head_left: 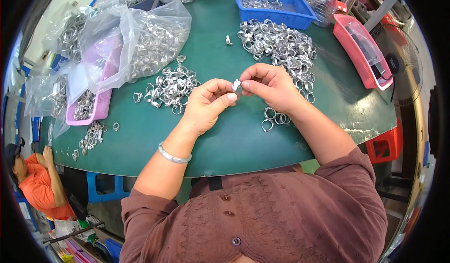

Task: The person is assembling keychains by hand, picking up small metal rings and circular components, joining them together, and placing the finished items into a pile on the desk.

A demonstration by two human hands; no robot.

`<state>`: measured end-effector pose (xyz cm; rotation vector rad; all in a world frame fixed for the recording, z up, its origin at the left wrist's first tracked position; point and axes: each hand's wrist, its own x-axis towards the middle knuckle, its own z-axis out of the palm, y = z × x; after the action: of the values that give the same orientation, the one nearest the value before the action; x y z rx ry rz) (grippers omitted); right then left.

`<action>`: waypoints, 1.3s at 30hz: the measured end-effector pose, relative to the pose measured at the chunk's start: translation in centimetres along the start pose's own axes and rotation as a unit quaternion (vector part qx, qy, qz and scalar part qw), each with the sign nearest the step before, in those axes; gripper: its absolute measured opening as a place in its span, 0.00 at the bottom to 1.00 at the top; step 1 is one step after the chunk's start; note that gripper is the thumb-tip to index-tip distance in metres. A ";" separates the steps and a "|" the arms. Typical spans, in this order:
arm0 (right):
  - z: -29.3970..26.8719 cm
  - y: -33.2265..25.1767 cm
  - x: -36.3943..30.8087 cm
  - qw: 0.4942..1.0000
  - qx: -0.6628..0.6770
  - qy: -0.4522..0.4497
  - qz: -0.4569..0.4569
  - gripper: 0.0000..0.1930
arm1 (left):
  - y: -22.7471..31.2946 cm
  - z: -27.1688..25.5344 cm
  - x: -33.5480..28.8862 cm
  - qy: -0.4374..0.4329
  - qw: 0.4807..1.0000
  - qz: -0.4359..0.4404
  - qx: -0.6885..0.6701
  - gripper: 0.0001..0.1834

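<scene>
Over the middle of the green table [243,141], my left hand [211,101] and my right hand [272,87] meet at a small silver ring [236,85]. Thumb and fingers of both hands pinch it from either side; its band is mostly hidden by the fingertips. Beside my left hand lies a pile of silver rings [171,87]. A larger pile of rings [279,42] spreads beyond my right hand, trailing down past its wrist. Several rings [274,117] lie under my right forearm. One single ring [228,40] sits apart, left of the large pile.
A blue tray [276,17] stands at the back, a pink basket [361,52] at the right edge. To the left are a purple basket [101,106] and clear bags of rings [154,42]. A co-worker in orange [42,183] sits far left; a fan [398,63] stands right.
</scene>
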<state>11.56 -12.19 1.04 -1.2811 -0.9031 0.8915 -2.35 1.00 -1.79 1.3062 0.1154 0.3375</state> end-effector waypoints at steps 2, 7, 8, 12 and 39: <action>0.0 0.1 0.0 1.000 0.004 -0.012 -0.020 0.05 | 0.0 0.0 0.1 0.003 1.000 -0.010 0.002 0.08; 0.1 0.2 -0.1 1.000 -0.001 -0.004 -0.020 0.06 | -0.1 -0.1 0.1 -0.001 1.000 -0.004 0.002 0.09; 0.2 0.3 -0.1 1.000 0.002 -0.001 -0.026 0.06 | -0.1 -0.1 0.1 0.001 1.000 -0.003 0.005 0.09; 0.2 0.7 0.0 0.999 0.014 -0.005 -0.038 0.07 | -0.1 -0.2 0.0 -0.008 1.000 0.006 0.016 0.11; 0.3 1.4 0.0 0.977 -0.123 0.005 -0.174 0.11 | 0.1 0.6 0.1 0.051 0.960 0.159 0.222 0.18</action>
<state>11.25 -12.00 -0.31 -1.2812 -1.2142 0.5094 -2.15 0.50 -1.49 1.7586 0.0678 0.6830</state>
